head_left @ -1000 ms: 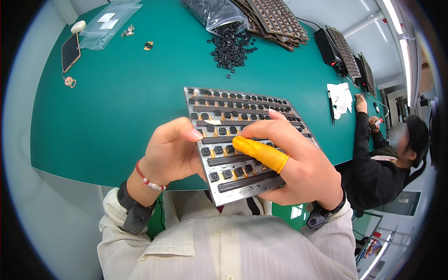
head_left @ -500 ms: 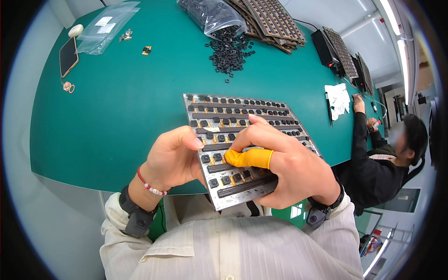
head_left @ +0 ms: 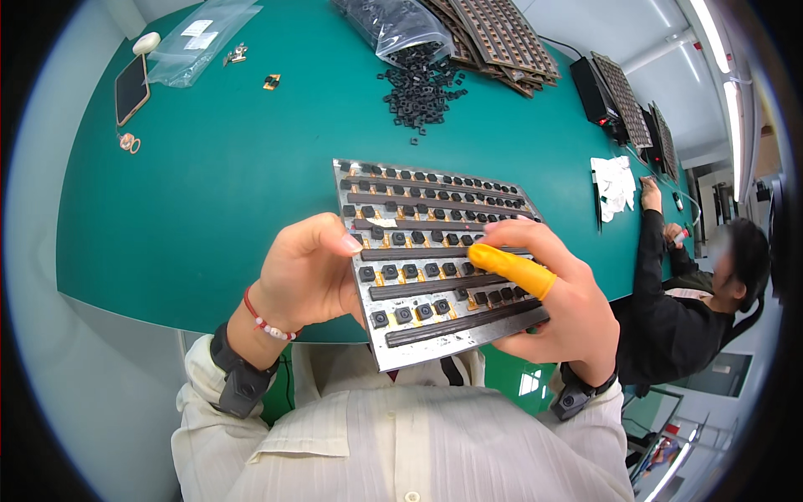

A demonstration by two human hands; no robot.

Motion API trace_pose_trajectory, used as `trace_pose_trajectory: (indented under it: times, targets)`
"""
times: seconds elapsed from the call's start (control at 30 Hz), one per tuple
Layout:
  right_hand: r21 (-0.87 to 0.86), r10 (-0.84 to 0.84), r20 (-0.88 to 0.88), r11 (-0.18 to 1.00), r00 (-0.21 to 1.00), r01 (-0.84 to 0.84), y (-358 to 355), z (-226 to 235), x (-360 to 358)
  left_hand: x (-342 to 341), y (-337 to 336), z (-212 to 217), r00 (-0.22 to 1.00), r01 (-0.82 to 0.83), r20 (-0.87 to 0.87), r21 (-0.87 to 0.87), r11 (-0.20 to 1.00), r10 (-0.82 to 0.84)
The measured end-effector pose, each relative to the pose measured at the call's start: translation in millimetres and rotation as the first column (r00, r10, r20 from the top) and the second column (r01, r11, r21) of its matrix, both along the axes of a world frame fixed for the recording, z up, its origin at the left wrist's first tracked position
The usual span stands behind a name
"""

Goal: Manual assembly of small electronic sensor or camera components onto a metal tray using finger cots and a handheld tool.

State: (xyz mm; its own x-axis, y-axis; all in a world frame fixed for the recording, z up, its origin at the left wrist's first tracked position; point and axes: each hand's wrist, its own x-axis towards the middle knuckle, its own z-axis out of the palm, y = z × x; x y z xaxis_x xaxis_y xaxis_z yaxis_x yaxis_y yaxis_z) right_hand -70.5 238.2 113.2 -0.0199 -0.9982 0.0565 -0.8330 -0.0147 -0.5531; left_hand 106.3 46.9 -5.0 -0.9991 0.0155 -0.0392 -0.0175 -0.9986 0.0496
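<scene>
Head view: left hand and right hand each in closed grip on metal keyboard plate above green table.

Held grey metal plate tilted above near edge of green table, my left hand gripping left edge, right hand gripping right. Rows of small black square parts sat between dark horizontal bars; lowest rows only partly filled.
</scene>
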Motion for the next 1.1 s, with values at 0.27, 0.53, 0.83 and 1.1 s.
trace_pose_trajectory:
  times: [0.27, 0.53, 0.83, 1.1]
  targets:
    - [-0.007, -0.121, -0.034, 0.993, 0.992, 0.121, 23, -5, -6, 0, -1, -4, 1.0, -0.013, -0.01, -0.007, 1.0, 0.013]
    - [-0.077, -0.159, -0.049, 0.985, 0.986, 0.155, 29, -8, -10, -1, -2, -2, 1.0, -0.02, -0.002, 0.049, 0.999, 0.02]
    - [-0.16, -0.033, -0.021, 0.987, 0.999, 0.029, 11, -10, 0, 0, -4, -6, 0.996, -0.015, -0.085, -0.007, 1.0, 0.015]
    - [-0.448, -0.1, -0.061, 0.892, 0.993, 0.063, 28, -23, -2, 5, -9, 13, 0.994, 0.031, 0.105, -0.213, 0.976, -0.009]
